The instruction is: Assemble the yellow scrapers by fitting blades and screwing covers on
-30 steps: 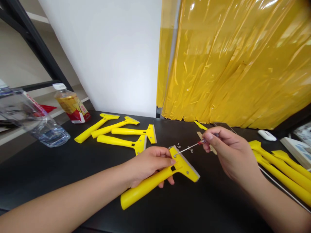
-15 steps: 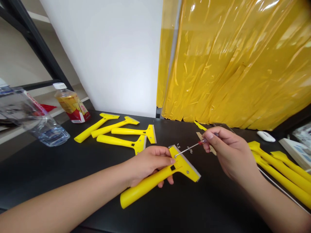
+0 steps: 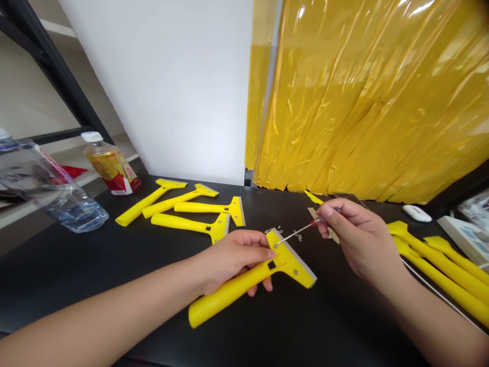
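A yellow scraper (image 3: 237,290) with a metal blade edge is tilted over the black table, gripped near its head by my left hand (image 3: 244,255). My left thumb presses beside one of the two screws on its head. My right hand (image 3: 349,229) pinches the reddish handle of a thin screwdriver (image 3: 296,233). The tip of that screwdriver touches the screw nearest my left thumb. Several small metal screws or washers (image 3: 297,236) lie on the table behind the scraper head.
Several yellow scrapers (image 3: 191,206) lie back left, and yellow scraper handles (image 3: 446,260) at the right. A drink bottle (image 3: 114,165) and a clear water bottle (image 3: 82,209) stand left. A white case (image 3: 417,213) sits back right. Yellow plastic sheeting (image 3: 362,102) hangs behind the table (image 3: 153,316).
Hardly anything differs. The screwdriver tip stays on the same screw, and both hands keep their holds; the view has shifted very slightly.
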`<control>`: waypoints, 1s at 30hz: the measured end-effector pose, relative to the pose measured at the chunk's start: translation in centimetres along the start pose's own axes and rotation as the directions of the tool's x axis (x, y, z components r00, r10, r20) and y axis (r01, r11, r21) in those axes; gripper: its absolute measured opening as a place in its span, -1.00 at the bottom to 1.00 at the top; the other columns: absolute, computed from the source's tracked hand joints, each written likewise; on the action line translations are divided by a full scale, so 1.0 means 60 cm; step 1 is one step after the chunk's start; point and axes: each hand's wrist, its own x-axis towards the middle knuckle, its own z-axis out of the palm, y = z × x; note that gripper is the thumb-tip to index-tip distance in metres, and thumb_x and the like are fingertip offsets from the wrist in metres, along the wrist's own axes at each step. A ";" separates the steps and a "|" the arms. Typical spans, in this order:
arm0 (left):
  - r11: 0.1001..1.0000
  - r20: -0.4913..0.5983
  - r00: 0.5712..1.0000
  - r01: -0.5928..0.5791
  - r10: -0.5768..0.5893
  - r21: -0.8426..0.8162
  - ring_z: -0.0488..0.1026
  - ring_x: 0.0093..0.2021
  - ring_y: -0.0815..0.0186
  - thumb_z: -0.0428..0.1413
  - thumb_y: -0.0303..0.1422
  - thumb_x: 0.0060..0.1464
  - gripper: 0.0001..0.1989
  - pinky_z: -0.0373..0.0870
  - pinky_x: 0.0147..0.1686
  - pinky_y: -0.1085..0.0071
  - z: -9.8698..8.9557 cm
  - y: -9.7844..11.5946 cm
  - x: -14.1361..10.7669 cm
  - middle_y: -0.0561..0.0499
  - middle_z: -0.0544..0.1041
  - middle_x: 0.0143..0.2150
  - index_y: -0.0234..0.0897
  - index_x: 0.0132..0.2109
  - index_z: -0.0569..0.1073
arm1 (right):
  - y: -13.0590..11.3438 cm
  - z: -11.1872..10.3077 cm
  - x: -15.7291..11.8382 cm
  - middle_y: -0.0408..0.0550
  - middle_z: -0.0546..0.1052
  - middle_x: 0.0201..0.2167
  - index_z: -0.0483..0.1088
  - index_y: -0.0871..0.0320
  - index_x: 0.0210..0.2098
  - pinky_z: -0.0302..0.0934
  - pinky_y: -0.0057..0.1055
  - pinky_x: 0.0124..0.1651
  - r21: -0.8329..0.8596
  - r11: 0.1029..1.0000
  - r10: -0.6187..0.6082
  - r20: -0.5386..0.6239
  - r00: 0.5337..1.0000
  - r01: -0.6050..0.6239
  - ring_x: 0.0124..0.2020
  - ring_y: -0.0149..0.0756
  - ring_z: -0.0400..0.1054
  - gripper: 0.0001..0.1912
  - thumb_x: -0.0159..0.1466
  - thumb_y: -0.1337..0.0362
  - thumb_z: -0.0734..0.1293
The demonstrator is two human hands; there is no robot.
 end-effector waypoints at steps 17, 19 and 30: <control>1.000 -0.012 1.000 -0.001 0.001 -0.030 0.60 -0.46 0.27 0.31 -0.27 0.13 -0.77 0.43 -0.62 0.52 0.000 -0.001 0.001 -0.03 0.59 -0.35 -0.29 -0.18 0.46 | -0.033 0.003 -0.027 -0.12 0.54 -0.44 0.57 -0.01 -0.26 0.36 -0.38 -0.38 -0.218 0.959 -0.198 -0.054 0.979 0.182 -0.42 -0.30 0.42 -0.86 0.34 0.09 0.47; 0.999 -0.020 1.000 0.005 -0.006 -0.035 0.58 -0.51 0.30 0.32 -0.26 0.12 -0.76 0.42 -0.62 0.51 0.000 0.000 0.001 0.00 0.57 -0.39 -0.28 -0.20 0.45 | -0.036 0.006 -0.032 -0.12 0.54 -0.44 0.57 -0.01 -0.27 0.36 -0.38 -0.38 -0.249 0.944 -0.232 -0.034 0.972 0.217 -0.43 -0.28 0.42 -0.87 0.34 0.10 0.47; 1.000 -0.063 0.998 -0.015 0.015 -0.002 0.64 -0.36 0.21 0.36 -0.18 0.08 -0.66 0.53 -0.53 0.45 -0.002 -0.002 0.001 -0.07 0.60 -0.25 -0.26 -0.18 0.43 | -0.056 0.001 -0.041 -0.11 0.59 -0.37 0.49 -0.03 -0.17 0.34 -0.27 -0.31 -0.522 0.671 -0.452 0.276 0.848 0.527 -0.39 -0.24 0.46 -0.94 0.37 0.27 0.42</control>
